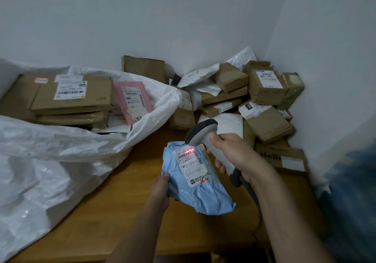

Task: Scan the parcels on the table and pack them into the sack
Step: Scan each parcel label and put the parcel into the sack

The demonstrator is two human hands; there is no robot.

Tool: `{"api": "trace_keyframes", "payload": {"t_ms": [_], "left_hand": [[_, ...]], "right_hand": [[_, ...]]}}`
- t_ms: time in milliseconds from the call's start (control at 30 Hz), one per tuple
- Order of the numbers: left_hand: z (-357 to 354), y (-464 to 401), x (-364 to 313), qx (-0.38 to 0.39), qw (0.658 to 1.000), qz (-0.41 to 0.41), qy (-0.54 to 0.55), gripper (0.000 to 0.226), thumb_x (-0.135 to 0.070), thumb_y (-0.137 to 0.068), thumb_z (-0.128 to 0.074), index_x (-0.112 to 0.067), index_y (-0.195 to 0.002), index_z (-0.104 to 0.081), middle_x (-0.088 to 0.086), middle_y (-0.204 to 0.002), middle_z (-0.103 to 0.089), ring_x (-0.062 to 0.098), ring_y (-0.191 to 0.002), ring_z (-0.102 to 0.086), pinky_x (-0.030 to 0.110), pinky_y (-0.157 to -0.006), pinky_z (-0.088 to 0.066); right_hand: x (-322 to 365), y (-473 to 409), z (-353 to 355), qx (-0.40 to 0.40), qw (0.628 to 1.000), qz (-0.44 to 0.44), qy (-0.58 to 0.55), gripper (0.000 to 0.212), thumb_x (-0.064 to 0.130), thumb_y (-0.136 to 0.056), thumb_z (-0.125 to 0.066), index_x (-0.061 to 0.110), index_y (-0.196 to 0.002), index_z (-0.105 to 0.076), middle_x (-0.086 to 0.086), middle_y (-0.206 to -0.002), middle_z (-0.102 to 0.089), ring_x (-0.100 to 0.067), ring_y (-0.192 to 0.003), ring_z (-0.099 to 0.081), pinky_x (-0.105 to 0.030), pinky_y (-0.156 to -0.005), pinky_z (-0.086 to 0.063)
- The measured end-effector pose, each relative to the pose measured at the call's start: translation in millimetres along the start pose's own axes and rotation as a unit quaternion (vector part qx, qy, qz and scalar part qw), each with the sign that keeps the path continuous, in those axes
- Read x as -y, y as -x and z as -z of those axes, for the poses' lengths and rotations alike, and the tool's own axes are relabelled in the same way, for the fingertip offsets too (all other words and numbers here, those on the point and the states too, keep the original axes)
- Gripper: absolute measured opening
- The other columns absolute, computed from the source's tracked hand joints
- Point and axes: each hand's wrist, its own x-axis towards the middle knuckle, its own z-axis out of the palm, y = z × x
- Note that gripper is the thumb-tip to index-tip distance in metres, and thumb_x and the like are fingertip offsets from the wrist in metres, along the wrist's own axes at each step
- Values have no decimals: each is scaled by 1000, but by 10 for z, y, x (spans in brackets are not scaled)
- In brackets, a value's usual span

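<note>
Two hands busy over the desk: left hand gripped the lower left edge of a blue soft parcel, right hand clenched round the handle of a grey scanner. Held the parcel above the desk, label up. Aimed the scanner head down just beyond the parcel's far end, with a red line of light across the barcode at the top of its label. Trailed a dark cable from the scanner's base, right of the parcel.

Left of the parcel, sprawled a large white sack over the desk, mouth gaping toward the parcel. Inside it, lay a flat brown box with a white label, more brown cartons beneath it, and a pink mailer beside them.

Beyond the parcel, crowded into the wall corner, heaped a pile of brown boxes and white poly bags, many tilted and overlapping. Right of the parcel, sat a flat carton printed with dark letters, at the pile's near edge. Far right of the parcel, showed a blurred dark blue shape, too unclear to identify.
</note>
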Motion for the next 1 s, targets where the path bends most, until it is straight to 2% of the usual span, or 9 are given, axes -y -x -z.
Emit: {"api": "trace_keyframes", "payload": {"t_ms": [267, 367, 533, 667, 767, 1000], "left_hand": [[360, 166, -78, 18, 1000, -19, -16, 24, -19, -100, -53, -3, -117, -52, 16, -118, -62, 36, -109, -60, 53, -99, -48], [456, 212, -143, 24, 999, -28, -25, 30, -20, -99, -55, -1, -122, -53, 17, -118, -63, 36, -106, -61, 54, -97, -49], [492, 309, -274, 24, 998, -43, -37, 24, -21, -98, -56, -3, -114, -52, 18, -116, -62, 38, -106, -61, 55, -96, -49], [494, 383, -339, 26, 998, -49, -36, 24, -21, -99, -55, -4, -116, -51, 18, -116, -61, 37, -105, -61, 55, -95, -50], [501, 423, -378, 30, 998, -47, -27, 24, -20, -99, -55, -5, -117, -50, 18, -116, -61, 37, -106, -60, 54, -95, -50], [501, 511, -485, 51, 997, -53, -24, 23, -19, -99, -55, -5, -116, -52, 16, -115, -63, 37, -105, -62, 54, -96, -50]], "right_hand": [[34, 461, -434, -41, 999, 2, -22, 51, 42, -102, -42, -5, -102, -61, -9, -61, -54, -13, -45, -50, -28, -49, -41], [108, 752, -440, -56, 998, 13, -10, 49, 43, -102, -41, -2, -100, -62, -8, -57, -56, -15, -47, -51, -29, -52, -42], [297, 1196, -350, -90, 995, 36, -23, 48, 46, -102, -40, 4, -100, -63, -10, -57, -57, -17, -49, -53, -30, -54, -42], [362, 1468, -315, -105, 992, 57, -37, 40, 45, -101, -41, 11, -103, -62, -9, -57, -56, -12, -43, -52, -26, -47, -43], [384, 1598, -345, -112, 991, 68, -40, 40, 43, -101, -42, 9, -98, -63, -6, -55, -55, -8, -40, -51, -20, -40, -41], [442, 1559, -456, -128, 988, 90, -7, 45, 44, -102, -41, 4, -96, -62, -6, -54, -56, -14, -45, -51, -26, -47, -42]]}}
